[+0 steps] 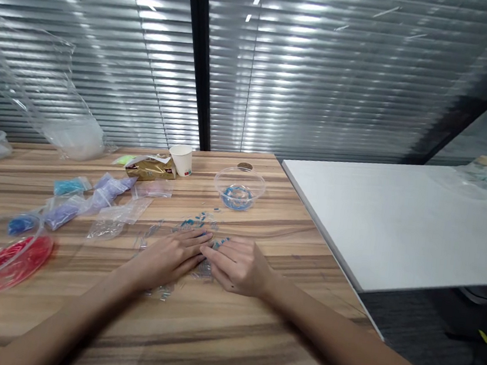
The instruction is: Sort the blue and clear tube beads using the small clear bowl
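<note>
Small blue and clear tube-like pieces (194,221) lie scattered on the wooden table (225,334), some of them under my hands. My left hand (177,251) rests palm down over the scattered pieces, its fingers stretched out to the right. From the other side my right hand (240,265) reaches in, fingers extended and slightly bent, its fingertips meeting those of the left. Nothing shows in the grasp of either hand, though the undersides of the fingers are hidden. Beyond them stands a clear round bowl (239,189) with blue pieces inside.
At left are a clear tub with red pieces (11,263), purple packets (107,192), a turquoise packet (69,186) and clear bags (117,220). A gold box (150,167) and paper cup (181,160) stand behind. A white table (398,225) adjoins on the right.
</note>
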{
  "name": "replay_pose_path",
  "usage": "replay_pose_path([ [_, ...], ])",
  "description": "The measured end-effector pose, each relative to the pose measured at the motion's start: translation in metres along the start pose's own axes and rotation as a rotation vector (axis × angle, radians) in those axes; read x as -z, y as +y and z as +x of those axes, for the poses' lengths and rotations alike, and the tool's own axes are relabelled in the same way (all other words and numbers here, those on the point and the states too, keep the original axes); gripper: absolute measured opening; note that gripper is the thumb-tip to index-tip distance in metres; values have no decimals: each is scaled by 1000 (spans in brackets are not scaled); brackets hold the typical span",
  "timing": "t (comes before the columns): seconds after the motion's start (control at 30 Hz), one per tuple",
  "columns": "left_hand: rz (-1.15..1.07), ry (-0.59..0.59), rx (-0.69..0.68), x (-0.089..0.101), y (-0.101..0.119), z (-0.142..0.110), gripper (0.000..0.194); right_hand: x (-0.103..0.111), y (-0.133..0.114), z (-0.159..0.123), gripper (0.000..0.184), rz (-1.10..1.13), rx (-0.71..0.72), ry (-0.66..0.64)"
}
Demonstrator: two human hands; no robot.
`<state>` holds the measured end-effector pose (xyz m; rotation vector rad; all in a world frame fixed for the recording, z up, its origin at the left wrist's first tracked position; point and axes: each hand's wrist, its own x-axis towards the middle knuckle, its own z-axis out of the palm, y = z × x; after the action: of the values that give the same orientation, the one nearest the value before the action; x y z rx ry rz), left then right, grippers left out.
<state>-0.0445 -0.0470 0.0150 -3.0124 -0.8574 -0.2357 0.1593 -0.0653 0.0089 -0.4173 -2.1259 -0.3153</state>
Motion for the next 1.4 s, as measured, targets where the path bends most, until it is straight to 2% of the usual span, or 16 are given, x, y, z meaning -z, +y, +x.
replay_pose_path([
  [0.4,-8,-22,1,-2,-2,-1,37,-9,-3,-11,17,-10,-9,-100],
  [0.67,-6,-38,11,1,1,-1,38,-12,-4,-12,20,2,-13,-268],
  [0.87,11,-54,-2,3,3,1,39,-10,-5,-9,22,10,-2,-236],
  [1.4,-5,-46,11,2,2,0,38,-11,-6,-11,19,-5,-21,-261],
])
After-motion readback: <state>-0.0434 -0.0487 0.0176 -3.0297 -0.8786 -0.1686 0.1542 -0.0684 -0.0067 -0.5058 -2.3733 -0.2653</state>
